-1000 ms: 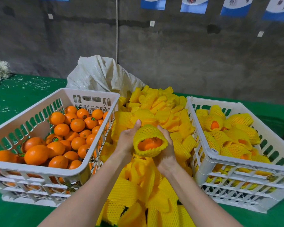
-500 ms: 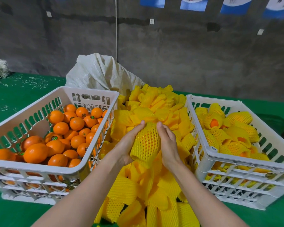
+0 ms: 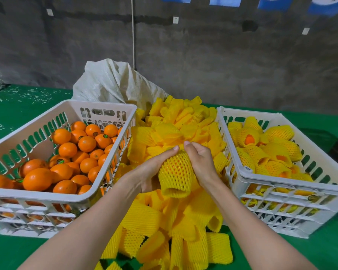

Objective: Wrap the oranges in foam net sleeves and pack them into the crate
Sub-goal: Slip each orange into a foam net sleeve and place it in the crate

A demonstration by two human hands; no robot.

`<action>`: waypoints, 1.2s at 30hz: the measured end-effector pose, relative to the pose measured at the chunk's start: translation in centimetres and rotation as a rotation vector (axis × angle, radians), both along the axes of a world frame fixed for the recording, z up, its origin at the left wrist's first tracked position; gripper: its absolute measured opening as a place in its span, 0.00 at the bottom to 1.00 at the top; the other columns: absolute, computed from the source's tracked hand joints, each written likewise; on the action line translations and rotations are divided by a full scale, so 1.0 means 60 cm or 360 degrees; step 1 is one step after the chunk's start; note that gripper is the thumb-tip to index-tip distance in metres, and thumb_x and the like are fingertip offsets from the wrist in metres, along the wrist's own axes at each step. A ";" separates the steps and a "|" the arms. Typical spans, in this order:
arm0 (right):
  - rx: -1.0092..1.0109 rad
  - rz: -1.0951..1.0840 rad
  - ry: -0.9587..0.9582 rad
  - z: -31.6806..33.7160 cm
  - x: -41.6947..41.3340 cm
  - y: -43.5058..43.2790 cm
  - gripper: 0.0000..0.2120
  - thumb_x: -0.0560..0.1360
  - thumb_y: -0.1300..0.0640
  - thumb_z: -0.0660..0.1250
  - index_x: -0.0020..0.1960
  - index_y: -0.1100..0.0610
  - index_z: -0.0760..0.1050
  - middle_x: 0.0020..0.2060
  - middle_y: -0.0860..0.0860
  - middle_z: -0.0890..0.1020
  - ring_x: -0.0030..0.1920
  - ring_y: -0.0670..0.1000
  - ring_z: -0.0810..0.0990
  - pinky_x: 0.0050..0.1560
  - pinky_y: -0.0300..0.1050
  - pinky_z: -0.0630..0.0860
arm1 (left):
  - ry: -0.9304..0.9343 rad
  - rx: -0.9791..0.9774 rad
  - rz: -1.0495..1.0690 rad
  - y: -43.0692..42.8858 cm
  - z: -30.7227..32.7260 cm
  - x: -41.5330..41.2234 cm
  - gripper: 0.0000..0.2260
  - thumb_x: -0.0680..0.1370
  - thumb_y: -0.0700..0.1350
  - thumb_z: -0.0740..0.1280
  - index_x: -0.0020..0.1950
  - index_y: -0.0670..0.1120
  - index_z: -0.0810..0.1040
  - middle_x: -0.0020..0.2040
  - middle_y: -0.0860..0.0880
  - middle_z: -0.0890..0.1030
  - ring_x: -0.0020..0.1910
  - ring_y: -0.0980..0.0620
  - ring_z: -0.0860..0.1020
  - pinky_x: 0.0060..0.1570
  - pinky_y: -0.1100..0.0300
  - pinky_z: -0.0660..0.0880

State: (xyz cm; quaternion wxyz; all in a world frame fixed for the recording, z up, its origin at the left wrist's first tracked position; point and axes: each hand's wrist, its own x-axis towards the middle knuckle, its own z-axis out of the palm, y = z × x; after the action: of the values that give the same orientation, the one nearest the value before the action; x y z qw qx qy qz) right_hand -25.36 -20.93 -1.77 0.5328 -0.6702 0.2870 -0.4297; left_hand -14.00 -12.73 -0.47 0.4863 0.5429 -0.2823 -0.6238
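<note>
Between the two crates I hold an orange inside a yellow foam net sleeve. My left hand grips its left side and my right hand its right side, fingertips meeting at the far end. The sleeve's open end points toward me and the orange shows through the mesh. A white crate on the left holds bare oranges. The white crate on the right holds wrapped oranges.
A big heap of loose yellow foam sleeves fills the green table between the crates and spills toward me. A white woven sack lies behind the heap. A dark wall stands at the back.
The sleeve's open mouth faced me with the orange showing; both hands have since drawn the sleeve over the fruit and turned it, so the orange now sits fully inside.
</note>
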 end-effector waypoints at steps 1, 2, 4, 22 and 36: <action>-0.0012 0.0017 0.0013 0.001 -0.002 0.001 0.15 0.79 0.59 0.60 0.35 0.64 0.68 0.30 0.56 0.64 0.33 0.52 0.62 0.35 0.49 0.59 | -0.0023 0.0004 -0.0031 0.001 0.001 0.000 0.25 0.60 0.62 0.69 0.51 0.50 0.77 0.41 0.49 0.86 0.43 0.50 0.84 0.42 0.54 0.77; -0.0030 0.0021 0.0018 0.001 -0.004 0.002 0.15 0.78 0.60 0.61 0.34 0.63 0.68 0.29 0.55 0.63 0.32 0.51 0.62 0.34 0.48 0.59 | -0.0039 0.0001 -0.0063 0.003 0.002 0.000 0.23 0.61 0.62 0.68 0.51 0.51 0.77 0.41 0.49 0.86 0.42 0.51 0.84 0.41 0.55 0.77; -0.0125 -0.0005 0.0023 -0.002 -0.008 0.007 0.15 0.78 0.60 0.63 0.33 0.58 0.65 0.28 0.52 0.64 0.31 0.45 0.64 0.34 0.44 0.62 | -0.0073 -0.0034 -0.0091 0.005 0.002 -0.001 0.22 0.62 0.59 0.68 0.52 0.51 0.78 0.44 0.49 0.86 0.45 0.50 0.83 0.43 0.55 0.77; -0.0621 -0.0015 0.0272 -0.005 -0.079 0.021 0.32 0.68 0.55 0.75 0.67 0.54 0.65 0.62 0.48 0.70 0.64 0.44 0.69 0.62 0.40 0.69 | 0.0258 -0.0368 0.0326 -0.059 0.016 -0.068 0.20 0.74 0.58 0.62 0.52 0.42 0.79 0.43 0.45 0.85 0.41 0.50 0.84 0.33 0.59 0.80; -0.0440 -0.0865 0.0259 0.019 -0.237 -0.200 0.31 0.65 0.56 0.75 0.64 0.51 0.66 0.56 0.43 0.71 0.56 0.45 0.70 0.51 0.36 0.67 | -0.1400 -0.0692 0.0534 -0.275 -0.001 -0.274 0.15 0.81 0.37 0.55 0.67 0.38 0.68 0.61 0.39 0.76 0.60 0.42 0.75 0.58 0.52 0.71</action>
State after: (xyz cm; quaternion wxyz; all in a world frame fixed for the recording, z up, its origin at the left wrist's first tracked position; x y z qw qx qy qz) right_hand -39.59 -32.93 -0.64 0.2776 -0.6671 0.4363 -0.5362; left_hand -30.46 -29.21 -0.51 0.5166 0.6780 -0.4921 -0.1768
